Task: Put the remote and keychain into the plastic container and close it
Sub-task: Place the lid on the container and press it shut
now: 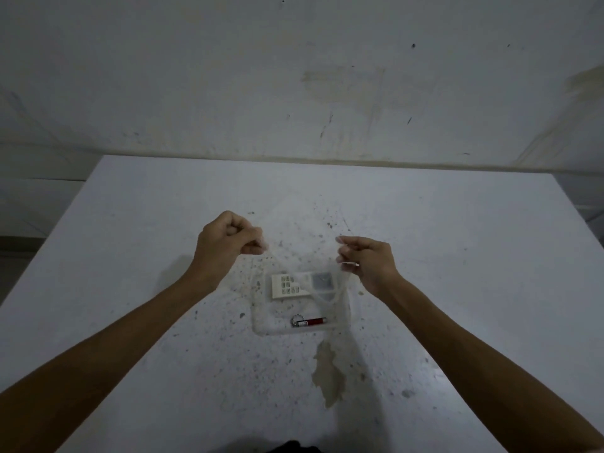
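Left hand (230,238): raised above the tabletop (130,256), forearm reaching in from the lower left, knuckles up, fingers curled into a near fist. Grip pinched together on the left edge of a clear lid (304,256).

Right hand (366,258): raised at about the same height, forearm entering from the lower right, back of the hand turned up and outward. Thumb and fingertips pinched on the right edge of the same lid.

Clear lid: transparent, faint and hard to trace; held between the two hands above the container, tilted, its near edge dipping toward the container's right side. Whether it touches the container cannot be told.

Plastic container (261,325): clear, shallow, roughly rectangular, resting on the tabletop below and between the hands, open at the top.

Remote (287,286): white, flat, with a grid of small buttons and a grey panel at its right end. Lies inside the container along the far side, long axis running left to right.

Keychain (310,322): small red cylinder with a metal ring at its left end. Lies inside the container along the near side, long axis left to right, ring pointing left, apart from the remote.

Tabletop: white, speckled with dark spots, with a tan stain (328,374) just near of the container.

Wall (294,76): pale, marked, behind the tabletop.
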